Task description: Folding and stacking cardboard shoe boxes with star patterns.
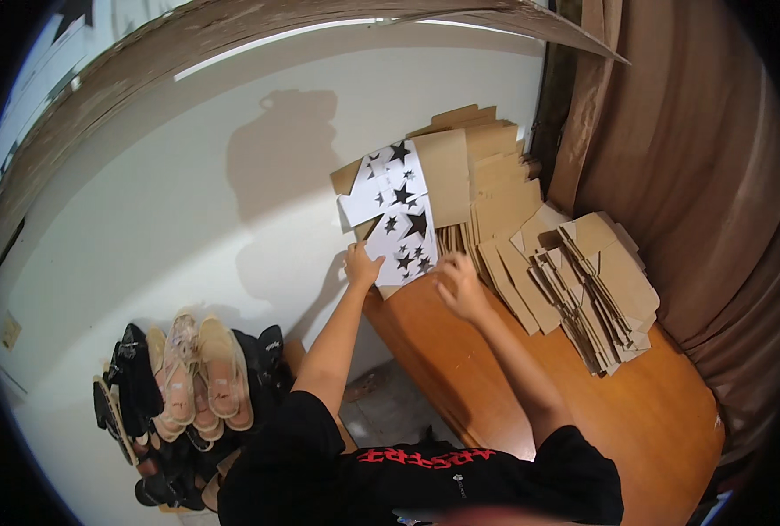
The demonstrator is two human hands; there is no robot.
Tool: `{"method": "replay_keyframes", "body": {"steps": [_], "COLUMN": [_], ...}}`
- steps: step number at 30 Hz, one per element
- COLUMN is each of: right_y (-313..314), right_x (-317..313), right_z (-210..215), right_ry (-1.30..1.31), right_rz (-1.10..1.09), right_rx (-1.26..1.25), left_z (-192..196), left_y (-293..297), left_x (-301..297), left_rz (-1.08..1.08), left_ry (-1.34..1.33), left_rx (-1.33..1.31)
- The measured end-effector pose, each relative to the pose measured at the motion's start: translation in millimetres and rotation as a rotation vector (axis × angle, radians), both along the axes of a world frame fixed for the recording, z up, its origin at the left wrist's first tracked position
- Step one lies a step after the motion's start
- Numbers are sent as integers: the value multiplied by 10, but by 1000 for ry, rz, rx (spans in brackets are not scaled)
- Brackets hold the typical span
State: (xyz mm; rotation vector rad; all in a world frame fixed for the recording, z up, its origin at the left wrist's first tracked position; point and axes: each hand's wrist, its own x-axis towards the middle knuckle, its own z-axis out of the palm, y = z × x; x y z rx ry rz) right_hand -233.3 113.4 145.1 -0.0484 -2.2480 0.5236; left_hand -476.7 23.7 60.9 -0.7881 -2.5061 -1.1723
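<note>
A flat carton (405, 210), white with black stars, leans up from the table (460, 368) just above both hands. The left hand (361, 266) pinches its lower left edge; the right hand (458, 285) lies spread by its lower right corner. Right of the right hand sprawl brown cardboard stacks (574, 280), with a curtain (688, 175) beyond. Well below the left hand lie shoes (188, 386).
</note>
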Motion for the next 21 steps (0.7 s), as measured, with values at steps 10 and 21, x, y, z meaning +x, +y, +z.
{"method": "replay_keyframes", "body": {"steps": [10, 21], "right_y": [-69, -171], "right_x": [193, 1046], "right_z": [-416, 369], "right_ry": [-12, 88], "right_rz": [-23, -211], "right_rx": [-255, -342], "left_z": [-67, 594], "left_y": [189, -202], "left_x": [-52, 1526], "left_rz": [-174, -752], "left_ry": [47, 432], "left_rx": [220, 407]}}
